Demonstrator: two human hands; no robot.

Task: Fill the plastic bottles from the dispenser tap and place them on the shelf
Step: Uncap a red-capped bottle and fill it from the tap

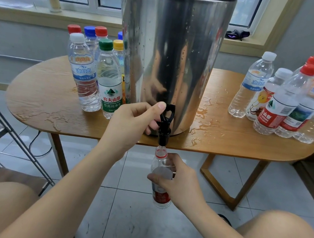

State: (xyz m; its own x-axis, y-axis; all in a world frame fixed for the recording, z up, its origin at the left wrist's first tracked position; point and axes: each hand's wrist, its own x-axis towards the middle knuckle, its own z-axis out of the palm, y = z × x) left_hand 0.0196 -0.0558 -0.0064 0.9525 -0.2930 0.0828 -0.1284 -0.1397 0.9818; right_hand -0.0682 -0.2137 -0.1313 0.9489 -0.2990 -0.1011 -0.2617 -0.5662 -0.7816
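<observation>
Seemingly left hand (131,123) pulls tap (165,121); right (178,180) grips bottle (161,198).

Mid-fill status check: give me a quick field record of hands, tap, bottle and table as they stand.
left hand: grips the tap lever of the dispenser
right hand: holds the bottle, uncapped, mouth just under the spout
flow: cannot tell
table: wet, puddles by the dispenser base
left bottle group: capped, upright
right bottle group: capped, upright
</observation>
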